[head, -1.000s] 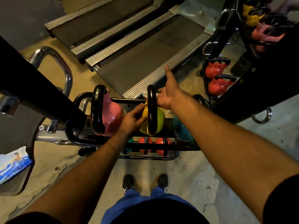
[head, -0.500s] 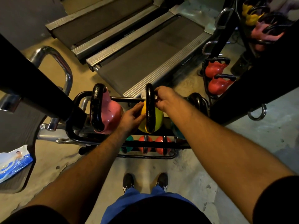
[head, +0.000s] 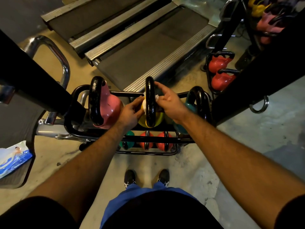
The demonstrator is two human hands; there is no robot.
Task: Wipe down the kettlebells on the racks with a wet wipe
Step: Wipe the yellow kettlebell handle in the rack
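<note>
- Head view looks down at a low black rack (head: 148, 140) with kettlebells on the gym floor.
- The yellow kettlebell (head: 158, 119) sits in the middle of the top row, between a pink kettlebell (head: 110, 108) and a teal kettlebell (head: 189, 106).
- The left hand (head: 130, 113) presses a white wet wipe (head: 145, 104) on the left side of its black handle (head: 149, 101). The fingers bend around the wipe.
- The right hand (head: 170, 100) pinches a bit of wipe on the other side. It looks like the wipe goes around the handle so both sides get rubbed.
- The handle is thick, looped and shiny. The ball parts look smooth and glossy.
- A blue and white wipe pack (head: 13, 156) lies on the floor to the left, close by for a new wipe.
</note>
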